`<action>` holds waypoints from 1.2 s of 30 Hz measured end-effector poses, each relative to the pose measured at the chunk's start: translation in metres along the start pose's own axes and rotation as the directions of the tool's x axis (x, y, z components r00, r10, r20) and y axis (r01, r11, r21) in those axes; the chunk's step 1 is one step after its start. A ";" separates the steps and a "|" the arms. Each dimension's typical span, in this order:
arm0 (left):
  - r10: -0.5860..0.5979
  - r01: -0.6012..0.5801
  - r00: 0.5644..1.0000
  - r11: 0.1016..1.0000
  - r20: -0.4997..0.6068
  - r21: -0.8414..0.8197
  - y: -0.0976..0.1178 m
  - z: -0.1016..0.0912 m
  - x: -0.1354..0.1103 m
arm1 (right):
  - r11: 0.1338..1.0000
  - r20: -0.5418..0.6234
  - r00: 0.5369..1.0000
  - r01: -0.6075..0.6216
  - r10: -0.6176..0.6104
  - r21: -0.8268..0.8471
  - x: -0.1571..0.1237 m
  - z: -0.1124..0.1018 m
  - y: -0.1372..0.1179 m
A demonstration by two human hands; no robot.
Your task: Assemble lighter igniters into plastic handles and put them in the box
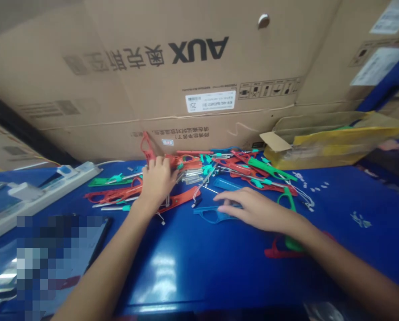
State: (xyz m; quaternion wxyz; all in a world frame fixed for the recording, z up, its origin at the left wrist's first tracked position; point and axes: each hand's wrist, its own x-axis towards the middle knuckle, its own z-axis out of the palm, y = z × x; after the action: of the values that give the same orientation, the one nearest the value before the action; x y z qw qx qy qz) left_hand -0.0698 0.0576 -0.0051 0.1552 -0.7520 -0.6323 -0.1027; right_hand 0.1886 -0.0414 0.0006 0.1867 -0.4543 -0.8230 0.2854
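Left hand (157,178) over the far pile of coloured parts (241,168); right hand (249,207) low above its near edge.
From my remote station I see the left hand back-on, fingers bent among red parts at the pile's left side; a red frame (147,146) rises just beyond the fingertips, and I cannot tell whether they grip it. The right hand is half open, thumb and index finger parted, nothing visibly gripped; it overlaps a blue frame (208,215), contact unclear to me, and a thin rod (209,189) ends at its index fingertip. Between the hands I note small metal pieces (193,176). The pile lies on a blue table (199,276), before a large cardboard box (119,98). Far right: an open carton (323,151); left: a white power strip (82,173).
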 end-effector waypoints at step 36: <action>0.192 -0.207 0.978 0.909 -0.076 -0.362 0.018 -0.009 -0.001 | 0.894 -0.240 0.970 -0.080 -0.032 -0.440 -0.004 -0.060 0.088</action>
State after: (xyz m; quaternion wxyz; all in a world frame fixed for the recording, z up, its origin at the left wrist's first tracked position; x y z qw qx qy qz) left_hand -0.0521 0.0507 0.0013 0.0334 -0.8262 -0.5185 -0.2177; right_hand 0.2808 0.0106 -0.0102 0.1725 -0.5264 -0.8318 0.0339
